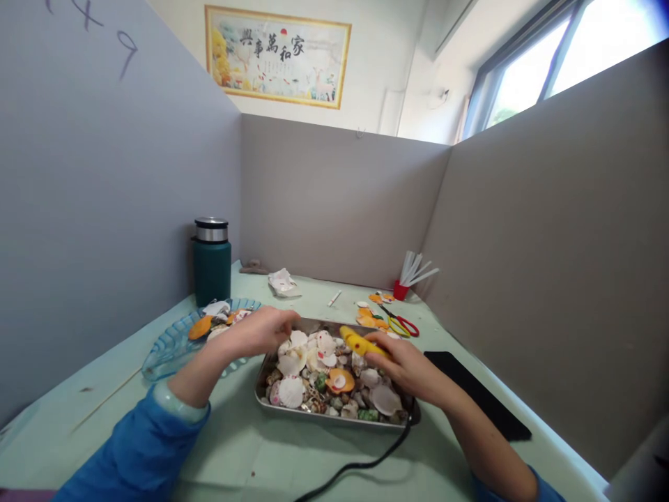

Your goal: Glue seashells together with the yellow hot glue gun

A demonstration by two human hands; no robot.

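Observation:
A metal tray (334,420) full of shells and small stones lies in front of me. My right hand (405,362) is closed around a yellow glue gun (360,343) over the tray's right side, its nozzle pointing left. A black cord (360,466) runs from beneath that hand toward me. Over the tray's back left corner, my left hand (266,329) has its fingers bent down and together; whatever they may pinch is hidden. White shells (290,392) and an orange shell piece (339,381) with a white centre lie on the heap below.
A blue glass plate (162,348) with shells stands left, near a teal bottle (212,272) and a thin stick (107,401). Scissors (402,324), orange shell pieces (370,318) and a red cup (401,290) of white sticks sit back right. A black mat (475,394) lies right; grey partitions (339,202) enclose the table.

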